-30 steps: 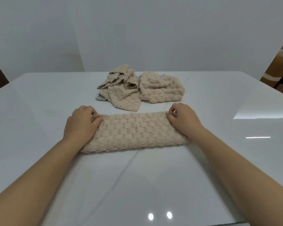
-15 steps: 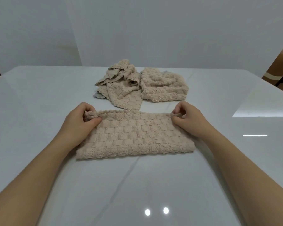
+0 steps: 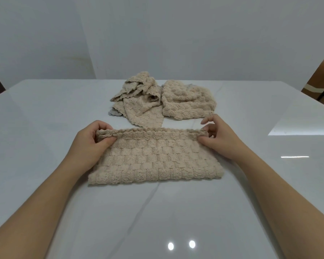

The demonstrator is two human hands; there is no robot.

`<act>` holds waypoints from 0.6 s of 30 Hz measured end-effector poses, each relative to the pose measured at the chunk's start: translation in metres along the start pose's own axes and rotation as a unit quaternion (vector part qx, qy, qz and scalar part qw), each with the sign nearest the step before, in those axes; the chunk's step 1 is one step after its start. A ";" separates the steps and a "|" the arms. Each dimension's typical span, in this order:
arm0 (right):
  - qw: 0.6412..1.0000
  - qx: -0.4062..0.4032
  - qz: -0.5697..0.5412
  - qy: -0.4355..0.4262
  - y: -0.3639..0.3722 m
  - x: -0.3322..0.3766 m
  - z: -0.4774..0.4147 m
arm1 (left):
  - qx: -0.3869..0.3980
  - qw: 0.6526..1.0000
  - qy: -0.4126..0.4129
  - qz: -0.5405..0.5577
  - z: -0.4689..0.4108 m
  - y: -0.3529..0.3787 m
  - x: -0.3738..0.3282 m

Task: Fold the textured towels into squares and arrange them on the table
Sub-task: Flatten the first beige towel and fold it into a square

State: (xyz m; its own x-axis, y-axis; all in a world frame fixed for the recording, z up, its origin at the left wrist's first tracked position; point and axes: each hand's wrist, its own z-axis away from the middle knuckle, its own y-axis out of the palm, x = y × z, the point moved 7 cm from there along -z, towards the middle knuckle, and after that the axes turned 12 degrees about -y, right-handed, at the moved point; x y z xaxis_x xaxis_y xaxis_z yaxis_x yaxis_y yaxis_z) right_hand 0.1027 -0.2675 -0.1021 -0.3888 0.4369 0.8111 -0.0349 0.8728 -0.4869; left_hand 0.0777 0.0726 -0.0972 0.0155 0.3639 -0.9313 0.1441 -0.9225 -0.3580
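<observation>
Head view. I see a beige textured towel (image 3: 155, 157) lying as a long folded band across the middle of the white glossy table (image 3: 45, 113), its near edge flat on the surface and its far edge raised slightly. My left hand (image 3: 90, 144) sits at the 9 o'clock end of the band, fingers curled closed with the thumb pressed against them, pinching the far left corner, which bunches between them. My right hand (image 3: 219, 137) sits at the 3 o'clock end, thumb and forefinger closed on the far right corner while the remaining fingers are spread loosely above it. The far edge runs taut between the two pinches.

Toward 12 o'clock from the band, well short of the table's far edge, lies a crumpled towel pile (image 3: 138, 101), several loose beige layers with scalloped edges; its nearest tip lies just beyond the band's far edge. A grey scrap (image 3: 114, 113) shows at the pile's 8 o'clock edge. Just beside the pile, at its 3 o'clock side and touching it, rests a second, rounder towel heap (image 3: 187, 101). Both forearms enter from 6 o'clock.
</observation>
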 end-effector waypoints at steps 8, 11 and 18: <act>0.994 0.010 -0.106 0.014 -0.003 0.006 0.003 | -0.022 0.999 -0.006 0.032 -0.001 -0.006 0.001; 0.978 -0.015 -0.205 0.021 -0.001 0.010 0.006 | -0.027 0.995 -0.014 0.093 0.000 -0.007 -0.002; 0.962 -0.090 -0.257 0.015 -0.003 0.019 0.008 | -0.038 0.994 -0.034 0.096 0.003 -0.007 -0.002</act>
State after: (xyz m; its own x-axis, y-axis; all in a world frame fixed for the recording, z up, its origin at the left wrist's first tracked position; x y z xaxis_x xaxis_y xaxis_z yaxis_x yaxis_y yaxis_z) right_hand 0.0876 -0.2633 -0.0879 -0.3351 -0.0595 0.9403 -0.0550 0.9975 0.0435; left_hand 0.0736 0.0780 -0.0933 -0.0169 0.1708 -0.9852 0.2199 -0.9605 -0.1703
